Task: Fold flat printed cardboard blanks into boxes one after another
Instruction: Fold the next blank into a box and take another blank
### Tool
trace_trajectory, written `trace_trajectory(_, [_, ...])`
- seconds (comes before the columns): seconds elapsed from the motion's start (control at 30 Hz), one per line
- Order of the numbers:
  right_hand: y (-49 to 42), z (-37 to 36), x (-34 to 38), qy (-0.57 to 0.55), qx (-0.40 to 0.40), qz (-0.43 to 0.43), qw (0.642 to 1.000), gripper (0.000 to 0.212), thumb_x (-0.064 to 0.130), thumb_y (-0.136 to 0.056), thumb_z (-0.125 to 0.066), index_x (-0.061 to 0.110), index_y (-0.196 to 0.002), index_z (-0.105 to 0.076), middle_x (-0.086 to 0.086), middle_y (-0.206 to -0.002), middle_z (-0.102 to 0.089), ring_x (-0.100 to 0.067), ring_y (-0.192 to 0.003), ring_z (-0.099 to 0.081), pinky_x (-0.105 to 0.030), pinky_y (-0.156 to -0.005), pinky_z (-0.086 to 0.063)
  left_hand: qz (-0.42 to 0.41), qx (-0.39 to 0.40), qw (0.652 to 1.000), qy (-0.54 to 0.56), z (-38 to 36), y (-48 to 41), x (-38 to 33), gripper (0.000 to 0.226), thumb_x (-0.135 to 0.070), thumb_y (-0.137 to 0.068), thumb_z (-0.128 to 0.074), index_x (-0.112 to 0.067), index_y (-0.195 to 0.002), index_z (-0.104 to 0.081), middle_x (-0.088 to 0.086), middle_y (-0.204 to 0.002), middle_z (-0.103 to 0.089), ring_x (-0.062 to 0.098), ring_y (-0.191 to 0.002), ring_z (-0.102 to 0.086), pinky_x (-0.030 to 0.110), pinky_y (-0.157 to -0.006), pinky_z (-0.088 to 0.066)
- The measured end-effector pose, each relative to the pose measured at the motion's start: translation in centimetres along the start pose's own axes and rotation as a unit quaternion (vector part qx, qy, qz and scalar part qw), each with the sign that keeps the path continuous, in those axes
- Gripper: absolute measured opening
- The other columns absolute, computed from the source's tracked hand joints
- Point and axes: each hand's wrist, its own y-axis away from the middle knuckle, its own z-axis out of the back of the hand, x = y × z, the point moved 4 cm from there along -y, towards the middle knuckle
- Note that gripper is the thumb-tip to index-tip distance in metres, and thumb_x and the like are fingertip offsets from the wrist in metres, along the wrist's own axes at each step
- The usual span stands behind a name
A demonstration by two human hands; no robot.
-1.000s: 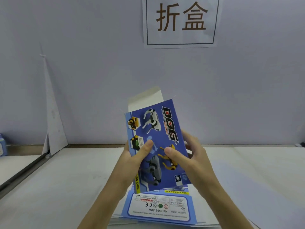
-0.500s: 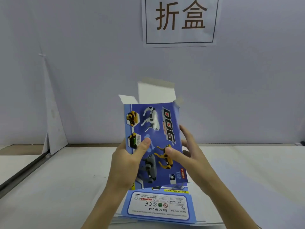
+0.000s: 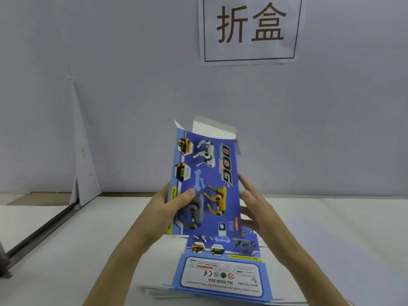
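2 hands [image 3: 170,208] [image 3: 257,208] steady a blue box [image 3: 207,173] (top flaps [image 3: 212,129] open).

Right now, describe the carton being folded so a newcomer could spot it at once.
Start at the white wall sign and drop to the table. Above it, the blue box is held upright between the left hand, gripping it, and the right hand at its edge. Unlike the stack of flat blanks beneath, it is lifted, white flaps open on top.
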Motion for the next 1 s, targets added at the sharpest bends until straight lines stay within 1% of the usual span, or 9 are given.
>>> trace_trajectory(0.1, [-0.1, -0.8, -1.1, 0.094, 0.019, -0.023, 0.995, 0.061, 0.055, -0.080, -0.043, 0.049, -0.139, -0.028, 0.016, -0.124, -0.059, -0.008, -0.103, -0.065, -0.034, -0.091, -0.054, 0.109, -0.029, 0.994, -0.004, 3.0, -0.2, 0.7, 0.023, -0.015, -0.094, -0.054, -0.003, -0.076, -0.062, 0.012, -0.068, -0.066, 0.009, -0.054, -0.065, 0.017, -0.055, -0.049])
trace_trajectory(0.2, [0.0, -1.2, -1.7, 0.120, 0.035, -0.032, 0.992, 0.060, 0.057, -0.077, -0.045, 0.054, -0.134, -0.028, 0.020, -0.124, -0.055, 0.001, -0.095, -0.066, -0.026, -0.085, -0.053, 0.187, -0.070, 0.976, 0.083, 7.6, 1.3, 0.8, 0.022, -0.023, -0.073, -0.060, -0.005, -0.083, -0.069, 0.014, -0.082, -0.067, 0.024, -0.074, -0.067, 0.032, -0.074, -0.050])
trace_trajectory(0.37, [-0.1, -1.6, -1.8, 0.090, 0.017, -0.058, 0.994, 0.047, 0.055, -0.073, -0.051, 0.061, -0.119, -0.042, 0.015, -0.121, -0.062, -0.006, -0.089, -0.070, -0.030, -0.079, -0.051, 0.031, -0.292, 0.889, 0.352, 17.0, 0.9, -2.6, 0.042, -0.044, -0.082, -0.067, -0.012, -0.108, -0.059, 0.017, -0.122, -0.059, 0.034, -0.105, -0.059, 0.048, -0.079, -0.053])
trace_trajectory(0.43, [-0.1, -1.9, -1.8, 0.089, 0.018, -0.071, 0.993, 0.045, 0.056, -0.073, -0.050, 0.061, -0.117, -0.043, 0.015, -0.120, -0.062, -0.009, -0.092, -0.070, -0.034, -0.082, -0.051, -0.079, -0.348, 0.828, 0.432, 19.5, -0.9, -4.7, 0.061, -0.059, -0.090, -0.050, -0.017, -0.134, -0.043, 0.016, -0.149, -0.037, 0.037, -0.131, -0.041, 0.061, -0.099, -0.036])
trace_trajectory(0.5, [0.1, -2.1, -1.8, 0.095, 0.028, -0.080, 0.992, 0.046, 0.057, -0.073, -0.049, 0.059, -0.119, -0.044, 0.017, -0.119, -0.061, -0.007, -0.090, -0.070, -0.035, -0.085, -0.051, -0.077, -0.321, 0.838, 0.435, 18.3, -2.8, -4.8, 0.081, -0.066, -0.090, -0.038, -0.020, -0.152, -0.016, 0.013, -0.160, -0.011, 0.037, -0.145, -0.013, 0.065, -0.109, -0.011])
trace_trajectory(0.63, [0.3, -1.7, -1.6, 0.164, 0.048, -0.084, 0.982, 0.042, 0.055, -0.081, -0.048, 0.049, -0.122, -0.051, 0.018, -0.112, -0.066, 0.001, -0.088, -0.067, -0.029, -0.084, -0.052, 0.014, -0.083, 0.996, 0.010, 7.8, -4.0, 0.5, 0.048, -0.039, -0.098, -0.046, -0.021, -0.142, -0.043, 0.004, -0.143, -0.050, 0.008, -0.121, -0.054, 0.029, -0.099, -0.041])
trace_trajectory(0.7, [0.2, -1.2, -1.6, 0.227, 0.047, -0.072, 0.970, 0.027, 0.047, -0.091, -0.049, 0.043, -0.116, -0.057, 0.017, -0.099, -0.069, 0.003, -0.085, -0.065, -0.026, -0.083, -0.052, 0.012, 0.099, 0.957, -0.273, 1.9, -3.1, 5.1, 0.043, -0.040, -0.094, -0.056, -0.028, -0.135, -0.054, -0.005, -0.134, -0.058, 0.002, -0.111, -0.056, 0.024, -0.097, -0.044])
trace_trajectory(0.8, [0.1, -0.5, -2.2, 0.294, 0.057, -0.072, 0.951, 0.017, 0.037, -0.097, -0.050, 0.039, -0.111, -0.060, 0.020, -0.099, -0.066, 0.005, -0.088, -0.061, -0.019, -0.079, -0.049, 0.049, 0.305, 0.851, -0.424, -4.2, -0.1, 10.6, 0.061, -0.057, -0.084, -0.062, -0.044, -0.140, -0.039, -0.018, -0.155, -0.025, 0.005, -0.135, -0.027, 0.036, -0.114, -0.025])
trace_trajectory(1.0, [-0.2, 0.7, -3.0, 0.373, 0.065, -0.075, 0.923, 0.026, 0.034, -0.098, -0.049, 0.029, -0.120, -0.061, 0.020, -0.104, -0.062, 0.003, -0.090, -0.060, -0.012, -0.071, -0.045, -0.031, 0.306, 0.803, -0.510, -5.6, 3.0, 11.4, 0.060, -0.060, -0.093, -0.041, -0.052, -0.146, -0.013, -0.028, -0.156, -0.004, 0.008, -0.146, -0.003, 0.039, -0.120, -0.017])
